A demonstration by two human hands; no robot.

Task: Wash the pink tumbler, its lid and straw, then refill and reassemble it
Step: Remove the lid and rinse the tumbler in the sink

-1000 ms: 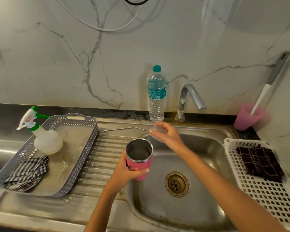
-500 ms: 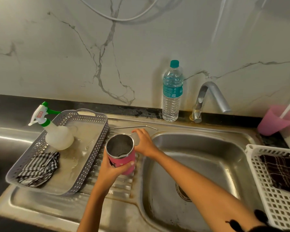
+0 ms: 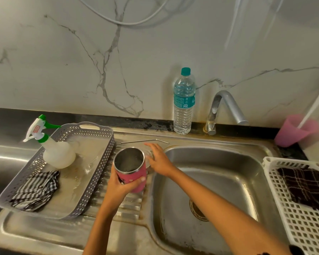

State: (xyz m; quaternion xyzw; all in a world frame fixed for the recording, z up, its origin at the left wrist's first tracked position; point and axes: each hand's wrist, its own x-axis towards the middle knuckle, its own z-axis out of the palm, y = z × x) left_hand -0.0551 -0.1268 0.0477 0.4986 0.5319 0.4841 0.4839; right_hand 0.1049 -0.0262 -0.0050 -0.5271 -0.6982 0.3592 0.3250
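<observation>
My left hand (image 3: 121, 187) grips the pink tumbler (image 3: 134, 176) upright above the ribbed drainboard (image 3: 125, 205); its steel mouth is open with no lid on. Just behind the tumbler lies the clear lid (image 3: 149, 154) on the drainboard, mostly hidden. My right hand (image 3: 159, 160) hovers over the lid with fingers stretched out, touching or just off it. The bent metal straw (image 3: 145, 141) lies on the sink ledge beyond my fingers.
A water bottle (image 3: 184, 102) and the tap (image 3: 226, 107) stand at the back wall. The sink basin (image 3: 219, 173) is to the right. A grey tray (image 3: 98, 173) holds a spray bottle (image 3: 58, 154) and checked cloth (image 3: 35, 190). A white basket (image 3: 300, 218) and a pink cup (image 3: 296, 130) are at right.
My right hand carried the lid from over the basin leftwards to the drainboard and its fingers have straightened. The tumbler moved left with my left hand.
</observation>
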